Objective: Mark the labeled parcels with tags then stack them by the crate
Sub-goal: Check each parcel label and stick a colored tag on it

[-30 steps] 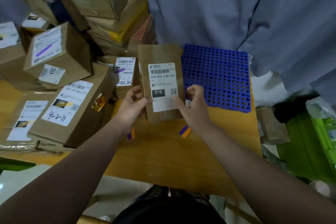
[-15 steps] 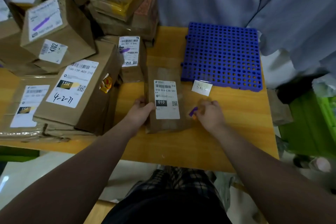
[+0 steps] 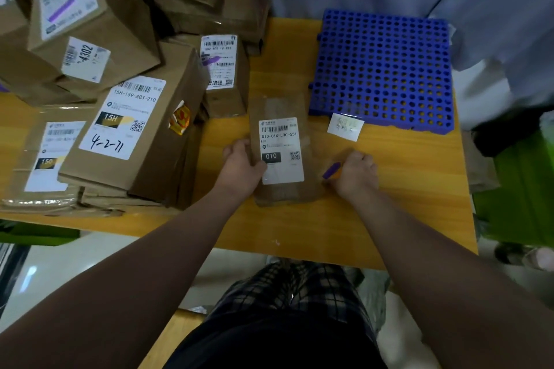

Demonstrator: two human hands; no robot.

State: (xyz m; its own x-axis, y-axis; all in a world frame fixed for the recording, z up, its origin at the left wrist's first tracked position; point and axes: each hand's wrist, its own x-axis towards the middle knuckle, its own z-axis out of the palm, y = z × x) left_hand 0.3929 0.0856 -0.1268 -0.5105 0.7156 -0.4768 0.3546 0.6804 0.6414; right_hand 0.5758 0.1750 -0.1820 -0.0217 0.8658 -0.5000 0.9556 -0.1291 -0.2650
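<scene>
Flat brown cardboard parcel (image 3: pixel 280 106) lies mid yellow wooden table (image 3: pixel 404 189). Left hand (image 3: pixel 239 169) grasps its left edge. Right hand (image 3: pixel 356 174) grips a small purple-and-orange marker (image 3: pixel 331 171) beside it.

This looks like a parcel sorting room: many cardboard boxes (image 3: pixel 126 30) with printed shipping labels (image 3: pixel 126 129) are piled on a wooden table (image 3: pixel 404 189), beside a blue plastic grid (image 3: pixel 383 69).

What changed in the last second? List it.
The parcel, held upright by both hands, was laid flat on the table. The left hand still grips its left edge; the right hand let go, keeping the purple marker. Blue crate and stacked parcels stayed.
</scene>
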